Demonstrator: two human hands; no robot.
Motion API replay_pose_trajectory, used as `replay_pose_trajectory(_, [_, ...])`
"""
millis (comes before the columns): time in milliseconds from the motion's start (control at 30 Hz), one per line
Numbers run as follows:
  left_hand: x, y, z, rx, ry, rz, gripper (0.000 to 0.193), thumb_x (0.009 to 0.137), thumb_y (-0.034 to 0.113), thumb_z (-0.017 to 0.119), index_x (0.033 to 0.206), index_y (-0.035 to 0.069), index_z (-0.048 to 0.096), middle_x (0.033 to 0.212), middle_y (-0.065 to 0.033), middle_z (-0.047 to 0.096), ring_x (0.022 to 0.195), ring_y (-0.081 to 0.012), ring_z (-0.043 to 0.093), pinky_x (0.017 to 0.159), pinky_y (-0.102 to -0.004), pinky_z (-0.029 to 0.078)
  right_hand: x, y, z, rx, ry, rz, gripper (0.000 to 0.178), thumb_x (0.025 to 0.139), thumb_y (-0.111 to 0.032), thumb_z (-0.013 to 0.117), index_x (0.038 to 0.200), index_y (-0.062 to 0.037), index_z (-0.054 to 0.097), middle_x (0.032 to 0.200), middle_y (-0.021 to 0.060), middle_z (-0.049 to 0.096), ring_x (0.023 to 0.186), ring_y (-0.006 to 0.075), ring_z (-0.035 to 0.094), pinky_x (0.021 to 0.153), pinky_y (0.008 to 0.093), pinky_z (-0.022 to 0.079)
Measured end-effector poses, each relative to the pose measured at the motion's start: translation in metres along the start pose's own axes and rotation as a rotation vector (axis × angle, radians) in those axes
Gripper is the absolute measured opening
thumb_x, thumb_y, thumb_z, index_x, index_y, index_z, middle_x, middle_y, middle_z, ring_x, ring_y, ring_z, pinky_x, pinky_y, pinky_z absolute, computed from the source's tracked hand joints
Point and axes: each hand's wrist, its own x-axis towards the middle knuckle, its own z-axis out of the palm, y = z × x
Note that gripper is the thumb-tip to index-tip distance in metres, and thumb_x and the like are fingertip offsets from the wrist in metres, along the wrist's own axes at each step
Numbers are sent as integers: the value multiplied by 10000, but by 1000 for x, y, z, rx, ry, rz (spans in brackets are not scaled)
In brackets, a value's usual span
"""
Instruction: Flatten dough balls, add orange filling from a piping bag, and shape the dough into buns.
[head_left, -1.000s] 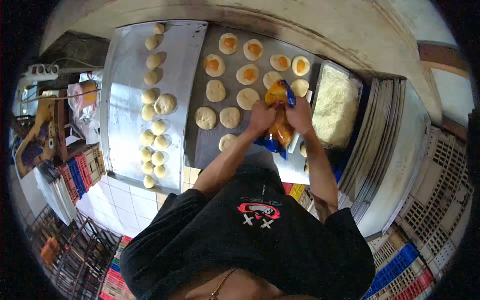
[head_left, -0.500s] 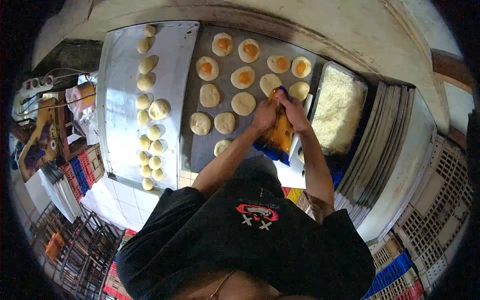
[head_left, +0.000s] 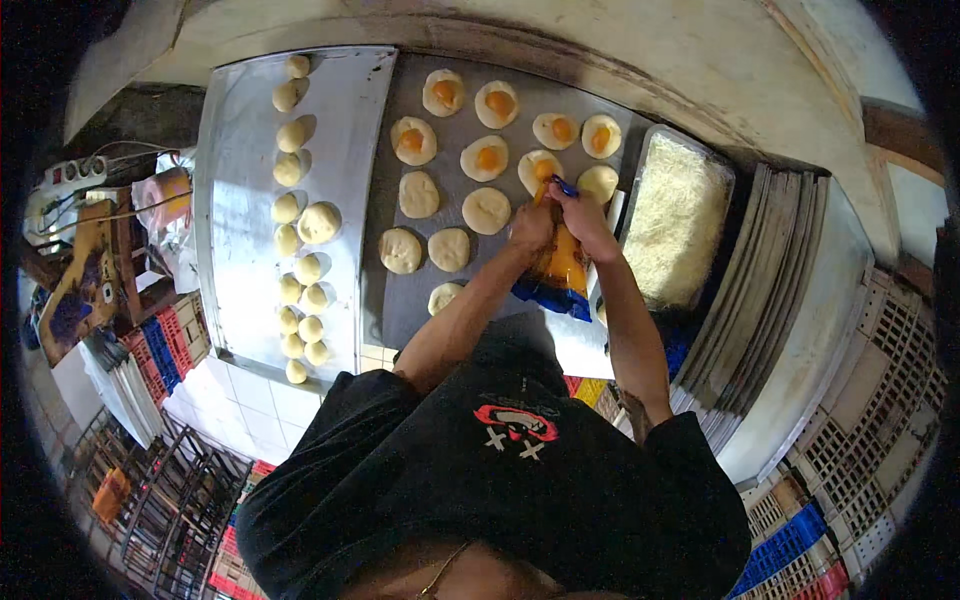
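A soft plastic bag of orange filling (head_left: pixel 562 264), with blue at its lower end, is squeezed between my hands over a dark baking sheet (head_left: pixel 455 95). My left hand (head_left: pixel 531 224) wraps round its left side. My right hand (head_left: pixel 588 222) grips its upper end, where some blue plastic pokes out. The bag's tip points at a flattened dough round (head_left: pixel 530 177) that has orange filling on it. Farther off, several dough rounds (head_left: pixel 487 159) carry orange dollops. Bare rounds (head_left: pixel 487 211) lie to the left of my hands, and one more (head_left: pixel 598 184) sits by my right fingers.
On the left, a pale metal tray (head_left: pixel 235 200) bears a line of dough balls (head_left: pixel 288 169). A pan of pale yellow shreds (head_left: pixel 678 215) stands at the right, beside a stack of thin trays (head_left: pixel 758 290). A wall (head_left: pixel 560 50) runs behind the sheet.
Orange filling now shows on the dough round under the bag's tip, which was bare before. The bag has shifted slightly, and both hands still grip it.
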Motion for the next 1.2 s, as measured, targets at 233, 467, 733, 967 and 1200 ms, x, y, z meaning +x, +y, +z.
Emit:
replay_pose_trajectory(233, [-56,48,-12,-1258,-347,-434,528,978,477,401,1120,-5,563,983,-117,655,855,-312,641,773,-413,511,-32,20,-15,471,-206,32,432,932,-382,575,1176,-27,611,1064,144,669,916,243,646,817,360,503])
replay_pose_trajectory(467, [-29,51,22,-190,-212,259,595,1006,467,320,1191,-63,517,844,-247,644,839,-389,636,814,-436,486,-59,13,-47,743,-50,224,497,927,-489,573,1084,-23,647,1001,45,659,879,164,600,832,298,465])
replay_pose_trajectory(733, [17,69,43,535,-261,414,368,961,165,321,1217,-29,500,1039,-239,641,890,-410,637,817,-487,499,7,60,-59,362,101,317,463,907,-428,639,979,29,658,828,50,642,695,132,560,611,310,485])
replay_pose_trajectory(967, [19,44,73,486,-403,341,328,904,162,435,1154,-25,536,1007,-217,654,896,-373,651,750,-442,531,-5,67,-53,649,44,-16,405,951,-315,550,1038,78,595,808,82,635,711,200,608,632,366,498])
replay_pose_trajectory(1200, [-39,42,39,304,-351,534,448,838,289,624,1133,-30,514,978,-195,651,910,-336,643,766,-399,510,-49,57,-55,605,-8,273,397,964,-352,524,991,35,605,827,69,641,711,175,616,658,340,508])
